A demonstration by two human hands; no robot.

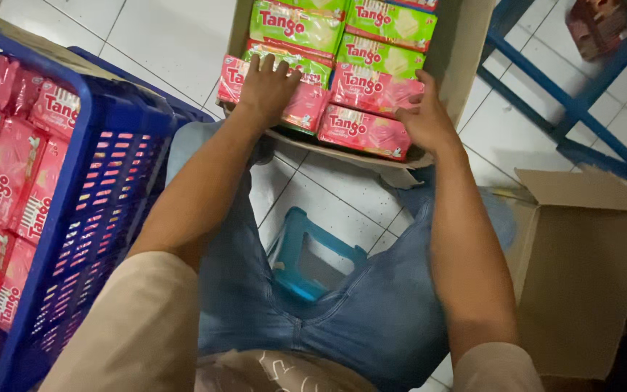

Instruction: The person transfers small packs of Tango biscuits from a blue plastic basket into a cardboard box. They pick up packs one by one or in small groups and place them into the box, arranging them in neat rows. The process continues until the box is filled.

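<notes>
An open cardboard box point(466, 51) rests against my knees, filled with flat pink snack packs point(371, 91) in its near rows and green snack packs point(382, 54) behind them. My left hand point(266, 87) lies palm down on the pink packs at the box's near left corner. My right hand point(426, 120) presses its fingers against the side of the pink packs at the near right. Whether either hand grips a pack is unclear.
A blue plastic crate point(103, 210) with several pink packs stands at my left. A second, brown cardboard box point(582, 268) sits at my right. A blue metal frame point(575, 109) stands behind it. A teal stool point(313, 250) shows between my legs on the white tiled floor.
</notes>
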